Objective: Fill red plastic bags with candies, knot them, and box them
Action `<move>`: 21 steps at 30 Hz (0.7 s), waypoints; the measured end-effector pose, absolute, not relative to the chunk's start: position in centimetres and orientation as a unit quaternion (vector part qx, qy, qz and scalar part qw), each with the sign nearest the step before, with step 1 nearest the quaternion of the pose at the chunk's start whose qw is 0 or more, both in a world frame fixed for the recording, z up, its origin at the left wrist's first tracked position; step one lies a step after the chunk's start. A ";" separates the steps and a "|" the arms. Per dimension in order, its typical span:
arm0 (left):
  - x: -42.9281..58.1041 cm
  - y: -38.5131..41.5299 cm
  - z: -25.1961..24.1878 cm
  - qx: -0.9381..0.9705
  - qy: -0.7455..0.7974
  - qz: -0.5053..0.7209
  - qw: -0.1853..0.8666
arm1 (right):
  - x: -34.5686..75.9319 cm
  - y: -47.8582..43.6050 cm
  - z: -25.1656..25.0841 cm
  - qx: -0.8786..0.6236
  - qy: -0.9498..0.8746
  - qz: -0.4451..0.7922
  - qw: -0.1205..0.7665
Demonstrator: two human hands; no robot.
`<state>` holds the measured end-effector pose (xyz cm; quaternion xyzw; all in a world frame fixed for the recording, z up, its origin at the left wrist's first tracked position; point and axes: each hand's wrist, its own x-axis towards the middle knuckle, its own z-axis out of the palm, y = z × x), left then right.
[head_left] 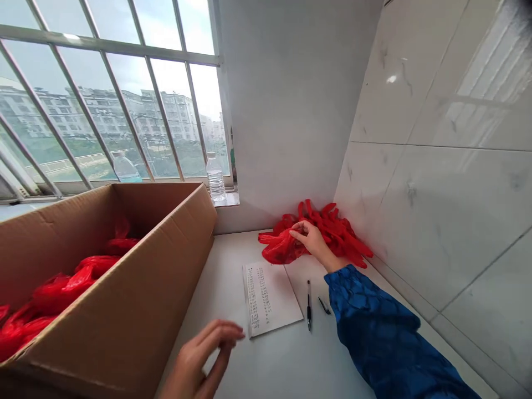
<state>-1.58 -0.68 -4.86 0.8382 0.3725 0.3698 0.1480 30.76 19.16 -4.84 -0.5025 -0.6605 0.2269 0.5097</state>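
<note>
My right hand (311, 239), in a blue sleeve (369, 321), reaches to the far end of the white table. Its thumb and fingers pinch a thin red plastic bag (280, 248) at the left side of a heap of red plastic bags (343, 235). Nearer the front, my left hand (201, 357) hovers over the table with fingers bent and the thumb apart, holding nothing. Just beyond it lies a notebook (276, 310) with columns of handwriting. A black pen (308, 310) and its separate cap (323, 305) lie to the right of the notebook.
A large open cardboard box (137, 293) takes up the left side, with knotted-looking red bags (68, 288) inside. A clear water bottle (215, 177) stands on the sill by the barred window (145, 52). The tiled wall (449, 205) bounds the table (270, 366) on the right.
</note>
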 end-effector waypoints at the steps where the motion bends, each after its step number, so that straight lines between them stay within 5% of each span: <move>1: -1.0 0.3 -4.4 0.828 0.386 0.379 0.149 | 30.0 18.3 -4.9 -0.481 -0.671 0.240 0.511; 13: 2.5 8.4 -7.7 0.835 0.487 0.236 0.101 | 28.5 9.3 -10.0 -0.447 -0.743 0.240 0.437; 21: 5.0 10.8 -9.8 0.781 0.490 0.294 0.254 | 28.1 8.8 -11.4 -0.491 -0.784 0.187 0.330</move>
